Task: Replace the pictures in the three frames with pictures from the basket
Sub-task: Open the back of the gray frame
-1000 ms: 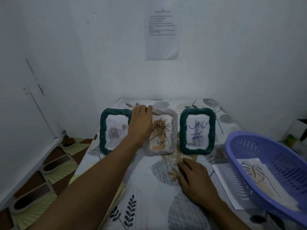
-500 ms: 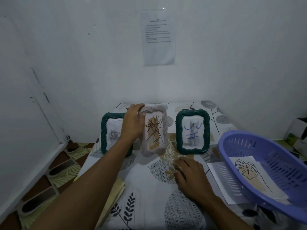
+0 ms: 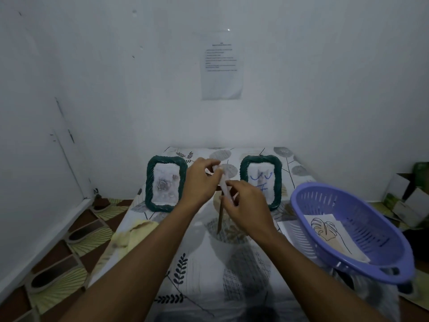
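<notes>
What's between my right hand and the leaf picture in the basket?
Only the rim of the basket; the right hand must go over it. Nothing covers the leaf picture. That hand also grips the white frame.

Left frame (image 3: 149,184), right frame (image 3: 244,173): dark green rope-twist | middle frame (image 3: 223,184): whitish | basket (image 3: 362,212): lilac, slotted | picture (image 3: 329,233): black-line leaf on tan | tablecloth (image 3: 185,263): white, grey discs, dark sprigs

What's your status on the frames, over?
Left hand and right hand both grip the white frame, turned edge-on. Left green frame, right green frame standing. Leaf picture waiting in the basket. Nothing in the way.
</notes>
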Tool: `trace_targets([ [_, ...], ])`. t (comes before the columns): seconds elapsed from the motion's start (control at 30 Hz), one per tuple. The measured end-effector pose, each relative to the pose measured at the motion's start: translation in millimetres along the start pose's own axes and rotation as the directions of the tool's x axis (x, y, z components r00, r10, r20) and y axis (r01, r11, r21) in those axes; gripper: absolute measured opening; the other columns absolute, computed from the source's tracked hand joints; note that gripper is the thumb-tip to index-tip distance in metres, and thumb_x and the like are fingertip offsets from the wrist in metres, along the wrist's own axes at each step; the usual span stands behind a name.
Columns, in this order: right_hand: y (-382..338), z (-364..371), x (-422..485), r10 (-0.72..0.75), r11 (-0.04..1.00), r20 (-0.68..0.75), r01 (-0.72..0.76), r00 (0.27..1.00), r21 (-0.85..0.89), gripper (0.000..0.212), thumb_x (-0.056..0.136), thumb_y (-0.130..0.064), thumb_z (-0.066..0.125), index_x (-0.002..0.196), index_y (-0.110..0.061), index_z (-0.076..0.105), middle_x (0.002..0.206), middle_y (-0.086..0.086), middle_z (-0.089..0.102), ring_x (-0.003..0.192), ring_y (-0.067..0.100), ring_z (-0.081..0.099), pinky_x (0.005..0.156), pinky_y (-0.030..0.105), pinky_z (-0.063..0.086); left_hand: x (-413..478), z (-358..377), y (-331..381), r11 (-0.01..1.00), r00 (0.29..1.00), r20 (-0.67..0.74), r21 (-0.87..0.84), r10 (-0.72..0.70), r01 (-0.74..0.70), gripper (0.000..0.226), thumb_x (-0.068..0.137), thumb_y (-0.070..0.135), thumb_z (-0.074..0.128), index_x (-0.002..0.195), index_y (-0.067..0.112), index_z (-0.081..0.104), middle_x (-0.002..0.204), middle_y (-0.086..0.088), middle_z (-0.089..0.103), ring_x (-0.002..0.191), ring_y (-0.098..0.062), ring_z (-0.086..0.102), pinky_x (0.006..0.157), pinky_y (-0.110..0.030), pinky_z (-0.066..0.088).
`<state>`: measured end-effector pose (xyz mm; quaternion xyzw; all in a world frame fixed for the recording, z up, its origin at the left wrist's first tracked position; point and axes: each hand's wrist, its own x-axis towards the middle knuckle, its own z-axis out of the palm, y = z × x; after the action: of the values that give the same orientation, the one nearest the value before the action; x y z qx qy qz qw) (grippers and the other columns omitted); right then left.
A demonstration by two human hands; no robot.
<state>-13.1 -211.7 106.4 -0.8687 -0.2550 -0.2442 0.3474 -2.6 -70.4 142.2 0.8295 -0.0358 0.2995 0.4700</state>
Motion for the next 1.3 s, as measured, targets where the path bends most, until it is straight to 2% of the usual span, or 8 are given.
trace_targets([
  [0.13,8.0,-12.1,-7.3,0.268,0.929,-0.036,-0.248,0.963,0.275,0.017,0.093,-0.023,0.059,0.103,-0.018,0.072,0.085,-0.007,0.069,0.072,0.003,0.061,0.061,0.017,0.047,-18.0,-6.9,-7.6,1.000,0.998,0.051,-0.013,-0.023,0.023,0.039,0.094,0.030,0.056,0.130,0.017,0.056,0.117,0.000,0.058,0.105,-0.014,0.057,0.092,-0.037,0.051],
  [0.27,13.2,-15.8,-18.1,0.596,0.598,0.087,-0.514,0.798,0.615,0.011,0.093,-0.016,0.059,0.097,-0.018,0.069,0.089,-0.007,0.067,0.078,0.010,0.059,0.074,0.030,0.047,-52.4,-9.5,-37.2,0.956,0.961,0.027,0.111,-0.275,0.271,0.076,0.084,0.055,0.058,0.146,0.023,0.029,0.146,-0.007,0.034,0.132,-0.025,0.037,0.107,-0.049,0.037],
  [0.47,26.1,-10.2,-21.1,0.673,0.330,0.280,-0.616,0.685,0.715,0.007,0.092,-0.015,0.060,0.092,-0.013,0.066,0.099,0.011,0.066,0.093,0.030,0.060,0.083,0.043,0.049,-68.6,-5.9,-38.8,0.964,0.953,0.169,-0.037,-0.253,0.263,0.090,0.077,0.036,0.077,0.149,0.027,0.022,0.150,-0.002,0.034,0.130,-0.023,0.044,0.106,-0.048,0.041],
  [0.6,33.2,-9.8,-20.9,0.622,0.557,0.213,-0.617,0.753,0.556,0.028,0.093,-0.035,0.057,0.114,-0.018,0.063,0.114,0.006,0.064,0.102,0.024,0.060,0.077,0.034,0.047,-67.9,-4.0,-41.1,0.974,0.956,0.189,0.013,-0.227,0.228,0.092,0.075,0.032,0.079,0.148,0.024,0.024,0.149,0.001,0.033,0.133,-0.018,0.036,0.110,-0.043,0.036],
  [0.8,28.2,-5.7,-27.3,0.526,0.738,0.104,-0.513,0.844,0.438,0.036,0.094,-0.031,0.054,0.080,0.001,0.050,0.074,0.021,0.052,0.066,0.018,0.045,0.060,0.032,0.034,-74.2,11.7,-39.4,0.979,0.980,-0.012,-0.059,-0.197,0.196,0.033,0.093,0.027,0.058,0.125,0.019,0.055,0.116,0.002,0.060,0.107,-0.015,0.057,0.086,-0.025,0.045],
  [0.9,25.8,-0.4,-33.6,0.523,0.765,0.055,-0.497,0.850,0.410,0.031,0.096,-0.025,0.051,0.073,-0.005,0.048,0.067,0.012,0.050,0.062,0.014,0.043,0.058,0.031,0.034,-82.0,21.2,-40.3,0.973,0.975,-0.062,-0.101,-0.212,0.205,0.022,0.095,0.030,0.055,0.114,0.019,0.060,0.102,0.006,0.063,0.093,-0.007,0.058,0.070,-0.005,0.040],
  [1.2,43.7,9.5,-43.0,0.569,0.736,0.105,-0.562,0.816,0.379,0.031,0.101,-0.020,0.039,0.073,-0.007,0.046,0.066,0.009,0.041,0.061,0.018,0.038,0.060,0.033,0.030,-86.1,35.3,-56.9,0.981,0.973,-0.122,-0.033,-0.193,0.191,0.014,0.096,0.020,0.052,0.099,0.016,0.064,0.087,0.005,0.064,0.081,-0.005,0.058,0.063,-0.008,0.039],
  [1.3,55.8,11.0,-44.3,0.579,0.717,0.121,-0.574,0.806,0.394,0.034,0.101,-0.020,0.038,0.075,-0.001,0.046,0.068,0.014,0.041,0.063,0.020,0.038,0.061,0.034,0.029,-84.9,44.2,-60.0,0.981,0.977,-0.097,-0.049,-0.190,0.186,0.016,0.097,0.018,0.049,0.096,0.017,0.065,0.084,0.004,0.066,0.081,-0.010,0.061,0.067,-0.023,0.046],
])
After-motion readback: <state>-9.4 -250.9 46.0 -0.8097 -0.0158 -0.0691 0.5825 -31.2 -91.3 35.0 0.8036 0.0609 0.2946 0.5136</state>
